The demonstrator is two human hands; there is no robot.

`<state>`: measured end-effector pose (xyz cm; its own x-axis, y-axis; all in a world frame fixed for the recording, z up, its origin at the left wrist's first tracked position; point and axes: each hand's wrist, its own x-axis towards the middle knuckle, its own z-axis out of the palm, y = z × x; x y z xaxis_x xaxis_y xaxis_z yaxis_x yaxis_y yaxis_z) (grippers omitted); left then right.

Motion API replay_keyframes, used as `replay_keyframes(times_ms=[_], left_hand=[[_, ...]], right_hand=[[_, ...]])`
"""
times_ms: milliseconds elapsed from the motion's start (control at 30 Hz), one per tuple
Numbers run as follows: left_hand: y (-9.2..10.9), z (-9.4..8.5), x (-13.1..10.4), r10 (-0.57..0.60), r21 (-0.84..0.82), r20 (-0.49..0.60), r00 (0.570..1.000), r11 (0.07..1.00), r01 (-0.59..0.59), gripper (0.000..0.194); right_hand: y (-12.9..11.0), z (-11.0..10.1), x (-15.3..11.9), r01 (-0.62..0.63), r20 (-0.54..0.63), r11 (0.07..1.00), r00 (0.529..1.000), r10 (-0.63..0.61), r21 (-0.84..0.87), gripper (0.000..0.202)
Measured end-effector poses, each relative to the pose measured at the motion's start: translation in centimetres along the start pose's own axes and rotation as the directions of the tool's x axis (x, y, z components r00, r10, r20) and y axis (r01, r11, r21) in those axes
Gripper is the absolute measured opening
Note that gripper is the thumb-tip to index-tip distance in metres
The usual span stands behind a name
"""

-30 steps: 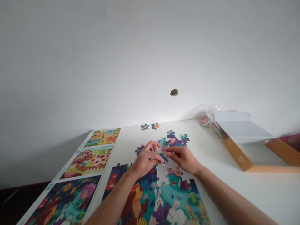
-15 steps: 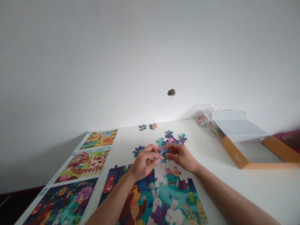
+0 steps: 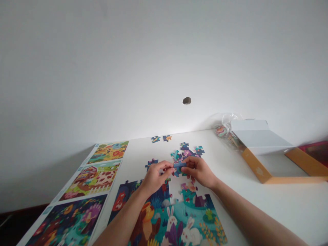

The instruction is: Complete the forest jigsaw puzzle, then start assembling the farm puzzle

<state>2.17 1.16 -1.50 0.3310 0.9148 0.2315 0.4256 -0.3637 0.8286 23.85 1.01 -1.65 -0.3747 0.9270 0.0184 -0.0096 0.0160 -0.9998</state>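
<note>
A bluish jigsaw piece (image 3: 180,165) is pinched between the fingertips of my left hand (image 3: 156,175) and my right hand (image 3: 198,170), which meet it from opposite sides. The fingers hide part of its outline. Below them lies a partly joined jigsaw puzzle (image 3: 179,209) with rabbits, a beaver-like animal and plants, its upper edge stepped and gapped. Just beyond my hands, several loose pieces (image 3: 188,152) lie in a cluster. A dark blue piece (image 3: 151,163) rests beyond my left hand.
Two loose pieces (image 3: 161,138) lie near the wall. Printed picture sheets (image 3: 92,179) line the table's left side. At the right stand an open orange-edged box (image 3: 265,176) and a clear plastic bag (image 3: 227,131) with colourful contents. The white wall (image 3: 153,68) has a small hole.
The piece has been tilted between my hands, so less of its flat blue side shows. My left fingers have closed into a tighter pinch at its left edge.
</note>
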Motion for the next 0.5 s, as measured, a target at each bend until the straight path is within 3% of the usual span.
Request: replay_keyframes(times_ms=[500], left_hand=[[0.11, -0.19, 0.04, 0.158, 0.066, 0.008, 0.987, 0.985, -0.158, 0.02]], right_hand=[[-0.17, -0.28, -0.07, 0.075, 0.017, 0.989, 0.997, -0.074, -0.125, 0.031]])
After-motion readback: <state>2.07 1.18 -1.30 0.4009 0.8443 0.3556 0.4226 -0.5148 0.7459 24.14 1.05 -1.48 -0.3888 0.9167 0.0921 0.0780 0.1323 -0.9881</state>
